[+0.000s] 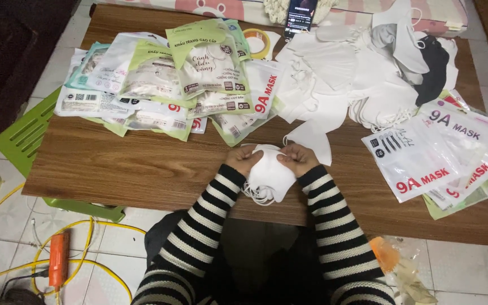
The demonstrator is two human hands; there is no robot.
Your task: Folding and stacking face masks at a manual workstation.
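While both hands pinch white mask stack (268,176) between them, left hand (245,160), right hand (297,158) equally near, stack hanging toward body.

Both arms in black-and-white striped sleeves, reaching forward and angling inward. Left hand (244,160) and right hand (297,158) close together, knuckles up, fingers curled under in a pinching grip, thumbs toward each other, wrists bent slightly.
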